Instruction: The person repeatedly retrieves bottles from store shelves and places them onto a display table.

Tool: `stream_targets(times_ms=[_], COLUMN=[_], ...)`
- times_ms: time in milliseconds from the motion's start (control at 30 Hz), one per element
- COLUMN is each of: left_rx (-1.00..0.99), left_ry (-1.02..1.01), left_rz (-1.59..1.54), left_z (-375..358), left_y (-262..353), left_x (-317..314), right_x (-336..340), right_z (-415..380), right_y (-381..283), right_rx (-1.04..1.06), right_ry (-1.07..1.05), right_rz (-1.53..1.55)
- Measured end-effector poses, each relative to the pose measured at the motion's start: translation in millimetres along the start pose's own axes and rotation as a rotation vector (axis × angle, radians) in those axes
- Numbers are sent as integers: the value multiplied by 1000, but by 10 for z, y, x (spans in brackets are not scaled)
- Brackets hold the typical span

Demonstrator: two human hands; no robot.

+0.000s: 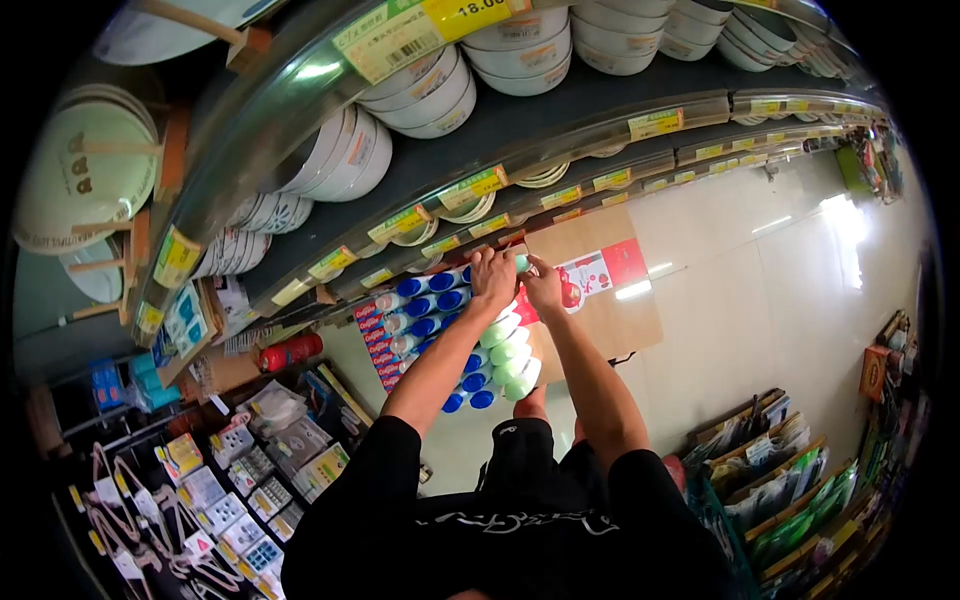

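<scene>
Both hands meet at the far end of several rows of bottles. A pale green bottle [522,264] shows between them, mostly covered by fingers. My right hand [543,287] has its fingers closed on its right side. My left hand [494,279] bends its fingers downward just left of it; what lies beneath them is hidden. Nearer to me stands a row of pale green bottles [511,352]. To their left are rows of blue-capped bottles [424,326], then red toothpaste boxes [378,350] marked Colgate.
Beyond the hands, shelves carry stacked white bowls [350,160] and yellow price tags [475,187]. A tan board [610,325] with a red printed strip [605,275] lies right of the bottles. Hangers and packaged goods [240,500] are lower left; bins of packets [770,470] stand lower right.
</scene>
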State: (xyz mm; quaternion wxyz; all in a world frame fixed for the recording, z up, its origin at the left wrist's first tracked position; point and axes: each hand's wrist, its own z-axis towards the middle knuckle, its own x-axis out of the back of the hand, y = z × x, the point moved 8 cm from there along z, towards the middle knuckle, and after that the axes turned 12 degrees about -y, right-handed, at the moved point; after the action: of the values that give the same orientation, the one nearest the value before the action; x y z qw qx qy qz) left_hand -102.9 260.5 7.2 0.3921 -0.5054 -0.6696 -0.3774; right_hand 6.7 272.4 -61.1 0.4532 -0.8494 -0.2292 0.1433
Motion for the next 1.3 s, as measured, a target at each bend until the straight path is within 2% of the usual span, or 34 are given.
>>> stream_targets(times_ms=[100,200,300,400,500,633,733,867,1000,1133,1167,1233,1267,1300], left_rx=[-19,-28,-39,-44,-52,-101,-67,5,-122,-320,-490,-616,-836,-851], left_ry=[11,-4,16,3,-18,56,49,-53,100,106,203,-35,-20,-239], left_rz=[5,-4,-21,-14,32,105,139,200,186,139,159,258,223,226], left_z=[69,160,200,230,183,73,65,-91,-695,-1572,-1941,-2609,-3015,-3530], left_y=[-46,-65,-114,-122,-85,-70,-113,88,775,1748,2054,2651,2963,3197], left_x=[18,41,65,75,74,42,-18,64,86,-587,-784,-1441,-1725,-1955], right_x=[-25,-144,-13,126,330,797,1180,1508,1422,863,692,420,194,9], right_z=[19,23,-285,-703,-1260,-2002,-2698,-3661,-4799,-5734,-5956,-6336,-6494,-6664], right_y=[-33,186,372,830,1164,1705,2001,2687,3008,3691,3827,4026,4110,4155], right_rx=[32,-20,-108,-251,-339,-370,-375,-329,-249,-234,-206,-179,-169,-129], right_ry=[31,-80,-37,-38,48,189,345,580,787,897,945,937,931,951], right_rz=[29,648,769,788,790,730,714,725,824,990,1031,1081,1123,1123])
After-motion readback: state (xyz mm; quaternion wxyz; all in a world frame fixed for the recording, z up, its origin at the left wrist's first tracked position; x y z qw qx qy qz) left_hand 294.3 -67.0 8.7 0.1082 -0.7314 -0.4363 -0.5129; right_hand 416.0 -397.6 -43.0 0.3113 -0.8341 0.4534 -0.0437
